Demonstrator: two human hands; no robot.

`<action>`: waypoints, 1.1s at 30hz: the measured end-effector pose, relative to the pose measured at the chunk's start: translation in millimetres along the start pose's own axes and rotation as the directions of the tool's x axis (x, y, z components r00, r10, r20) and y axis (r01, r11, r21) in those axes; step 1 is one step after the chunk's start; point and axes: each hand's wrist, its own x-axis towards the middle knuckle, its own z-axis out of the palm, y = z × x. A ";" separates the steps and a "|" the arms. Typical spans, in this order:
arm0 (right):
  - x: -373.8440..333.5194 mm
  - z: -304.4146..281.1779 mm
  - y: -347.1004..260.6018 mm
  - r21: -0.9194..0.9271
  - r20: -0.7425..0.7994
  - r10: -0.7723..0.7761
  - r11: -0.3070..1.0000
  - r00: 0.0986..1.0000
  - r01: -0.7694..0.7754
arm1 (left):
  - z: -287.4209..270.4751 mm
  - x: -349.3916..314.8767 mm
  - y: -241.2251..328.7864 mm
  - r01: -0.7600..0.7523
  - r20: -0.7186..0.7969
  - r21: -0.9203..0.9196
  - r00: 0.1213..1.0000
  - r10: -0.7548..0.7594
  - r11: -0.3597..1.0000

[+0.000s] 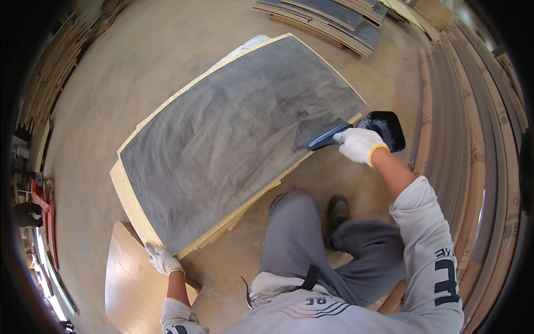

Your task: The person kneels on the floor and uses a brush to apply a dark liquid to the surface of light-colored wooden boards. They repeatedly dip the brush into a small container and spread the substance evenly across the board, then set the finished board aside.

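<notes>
A large board (233, 139) with a dark grey, streaky, smeared face and pale wood edges lies slanted in front of me. My right hand (359, 143), in a white glove with a yellow cuff, is closed around a wide dark squeegee-like spreader (329, 137). Its blade rests on the board's right near edge, beside a darker smear. Just beyond that hand is a black open tub (386, 129) with dark matter inside. My left hand (163, 259), also gloved, grips the board's near left corner; the fingertips are partly hidden.
Under the board, more pale sheets (225, 229) show at its near edge. A light wooden panel (130, 278) lies at the lower left. Dark boards (334, 22) are stacked at the far right, and long wrapped planks (473, 145) line the right side. Sheets (55, 78) stand at the left.
</notes>
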 end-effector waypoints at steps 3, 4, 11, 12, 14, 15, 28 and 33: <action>-15.5 10.1 -44.0 0.074 0.002 -0.170 0.983 0.985 0.170 | 3.1 -1.2 -4.2 -0.002 -0.003 -0.012 1.000 0.002 1.000; -19.9 18.8 -59.6 0.088 -0.023 -0.171 0.981 0.985 0.172 | 1.0 -1.2 -3.9 0.003 -0.004 -0.021 1.000 -0.003 1.000; 29.4 20.3 7.1 0.138 -0.150 0.091 0.988 0.985 -0.070 | -4.0 -5.8 2.3 0.033 -0.003 0.028 0.999 -0.033 0.999; 48.0 20.9 23.8 0.197 -0.192 0.142 0.975 0.971 -0.103 | -5.8 -5.4 4.1 0.036 -0.015 0.029 0.999 -0.036 0.999; 82.9 24.1 41.3 0.288 -0.269 0.239 0.944 0.933 -0.159 | 4.1 -6.7 10.6 0.017 -0.011 0.012 1.000 -0.017 1.000; 88.6 22.7 25.5 0.331 -0.284 0.234 0.934 0.930 -0.134 | 3.5 -7.3 11.8 0.016 -0.013 0.018 1.000 -0.016 1.000; 10.7 17.0 56.7 0.106 -0.062 -0.087 0.990 0.994 0.094 | 2.9 2.5 -7.2 0.001 -0.035 -0.064 0.999 -0.004 0.998; -11.6 23.2 186.8 0.127 -0.112 0.346 0.935 0.932 -0.331 | 9.1 7.2 -6.8 0.020 -0.009 -0.115 1.000 -0.021 0.993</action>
